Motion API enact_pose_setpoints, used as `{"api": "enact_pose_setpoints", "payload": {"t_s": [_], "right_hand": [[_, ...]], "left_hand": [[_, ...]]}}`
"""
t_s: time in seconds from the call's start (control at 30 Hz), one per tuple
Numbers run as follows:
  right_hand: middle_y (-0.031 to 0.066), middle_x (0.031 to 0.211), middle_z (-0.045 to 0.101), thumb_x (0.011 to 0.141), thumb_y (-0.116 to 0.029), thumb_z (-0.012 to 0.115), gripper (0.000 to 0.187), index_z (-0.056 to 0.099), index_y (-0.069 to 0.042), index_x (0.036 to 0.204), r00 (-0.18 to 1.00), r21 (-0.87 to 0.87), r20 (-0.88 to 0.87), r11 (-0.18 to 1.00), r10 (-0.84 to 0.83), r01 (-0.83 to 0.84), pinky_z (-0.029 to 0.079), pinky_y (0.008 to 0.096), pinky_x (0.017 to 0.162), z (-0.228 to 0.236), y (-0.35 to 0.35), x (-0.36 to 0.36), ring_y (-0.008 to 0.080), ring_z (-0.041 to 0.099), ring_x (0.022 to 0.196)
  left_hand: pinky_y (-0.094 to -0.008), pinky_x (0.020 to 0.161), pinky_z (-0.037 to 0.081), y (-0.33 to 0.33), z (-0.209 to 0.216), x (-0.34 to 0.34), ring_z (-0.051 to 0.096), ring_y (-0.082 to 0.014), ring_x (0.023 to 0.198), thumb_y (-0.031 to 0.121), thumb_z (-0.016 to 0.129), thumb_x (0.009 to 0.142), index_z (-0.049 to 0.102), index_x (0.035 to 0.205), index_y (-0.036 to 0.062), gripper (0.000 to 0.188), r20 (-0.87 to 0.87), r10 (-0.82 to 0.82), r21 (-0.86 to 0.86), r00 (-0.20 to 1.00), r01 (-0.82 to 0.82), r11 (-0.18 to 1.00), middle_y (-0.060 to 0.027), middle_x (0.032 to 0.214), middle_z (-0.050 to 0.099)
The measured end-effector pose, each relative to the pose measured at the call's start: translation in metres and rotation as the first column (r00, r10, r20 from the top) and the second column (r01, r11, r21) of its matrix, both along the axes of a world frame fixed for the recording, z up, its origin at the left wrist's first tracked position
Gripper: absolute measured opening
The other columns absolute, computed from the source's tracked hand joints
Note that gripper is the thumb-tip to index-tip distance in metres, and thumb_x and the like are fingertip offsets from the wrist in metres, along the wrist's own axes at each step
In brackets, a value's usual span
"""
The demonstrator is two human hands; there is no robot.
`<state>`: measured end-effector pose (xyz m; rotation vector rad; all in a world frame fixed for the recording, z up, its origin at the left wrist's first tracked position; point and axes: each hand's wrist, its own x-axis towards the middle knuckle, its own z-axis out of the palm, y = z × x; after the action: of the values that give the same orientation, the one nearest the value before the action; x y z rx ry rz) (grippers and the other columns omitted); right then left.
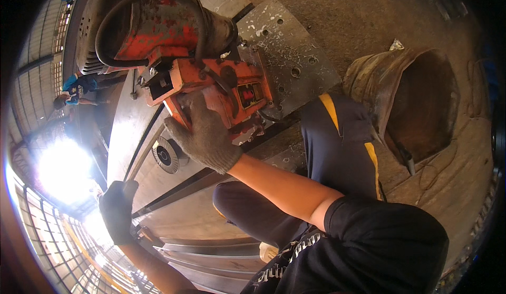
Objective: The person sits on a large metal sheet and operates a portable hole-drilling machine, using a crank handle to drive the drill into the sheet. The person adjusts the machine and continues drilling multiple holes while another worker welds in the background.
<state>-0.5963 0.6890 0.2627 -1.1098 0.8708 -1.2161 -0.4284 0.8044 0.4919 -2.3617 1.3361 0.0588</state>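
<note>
A worn red magnetic drill [211,83], with a thick black cable looped over it, lies on the steel plates in front of me. My right hand [203,133], in a grey knit glove, grips its red housing, thumb toward the metal bar. That long narrow metal bar [143,154] slants down to the left from the drill. Around its lower end my gloved left hand [118,209] is closed; part of the grip is hidden by the glove. Beside the bar sits a round, ribbed dark disc [167,156].
Metal shavings lie over a drilled steel plate [287,51] beyond the drill. A rusty open drum [416,104] rests on its side at right, near my bent leg [337,141]. Long steel beams [211,252] stretch below. Another person [79,88] is in the left background.
</note>
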Motion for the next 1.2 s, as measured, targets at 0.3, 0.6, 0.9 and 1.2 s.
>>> {"api": "enact_pose_setpoints", "payload": {"t_s": [0.3,0.6,0.9,1.2], "right_hand": [[0.0202,0.101,0.071,0.098,-0.034,0.079,0.051,0.050,-0.002,0.125,0.999,0.037,-0.022,0.999,0.032,-0.032,0.060,0.0455,0.075,0.003,-0.003,-0.003,0.0380,0.077,0.090],[0.0265,0.091,0.071,0.100,-0.033,0.072,0.043,0.050,-0.005,0.123,0.998,0.023,0.048,0.999,-0.042,0.041,0.058,0.0549,0.069,-0.002,-0.001,0.007,0.0486,0.074,0.084],[0.0274,0.090,0.069,0.101,-0.030,0.071,0.042,0.048,-0.001,0.122,0.991,-0.048,0.113,0.996,-0.071,0.077,0.056,0.0544,0.069,0.012,0.008,0.020,0.0490,0.073,0.085],[0.0280,0.091,0.068,0.101,-0.026,0.069,0.040,0.047,0.001,0.122,0.996,-0.115,0.050,0.990,-0.072,0.077,0.056,0.0534,0.071,0.002,-0.006,0.009,0.0497,0.072,0.085]], "left_hand": [[-0.0383,0.075,0.049,-0.076,0.031,0.105,0.057,-0.0232,0.076,0.026,0.076,0.096,0.070,0.099,0.0057,0.022,-0.001,-0.211,0.233,0.977,0.206,0.951,-0.0125,0.087,0.065],[-0.0374,0.069,0.046,-0.064,0.028,0.007,0.054,-0.0172,0.075,0.026,0.076,0.096,0.064,0.092,0.0037,0.026,-0.022,0.021,-0.020,1.000,-0.021,1.000,-0.0070,0.083,0.057],[-0.0370,0.073,0.048,-0.041,0.046,0.017,0.054,-0.0199,0.073,0.033,0.077,0.092,0.065,0.096,0.0070,0.029,0.004,0.070,-0.048,0.998,-0.070,0.996,-0.0065,0.081,0.055],[-0.0467,0.071,0.052,0.003,-0.010,-0.010,0.066,-0.0370,0.066,0.046,0.080,0.088,0.077,0.093,0.0060,0.040,0.102,0.059,-0.227,0.993,-0.034,0.973,-0.0186,0.071,0.068]]}}
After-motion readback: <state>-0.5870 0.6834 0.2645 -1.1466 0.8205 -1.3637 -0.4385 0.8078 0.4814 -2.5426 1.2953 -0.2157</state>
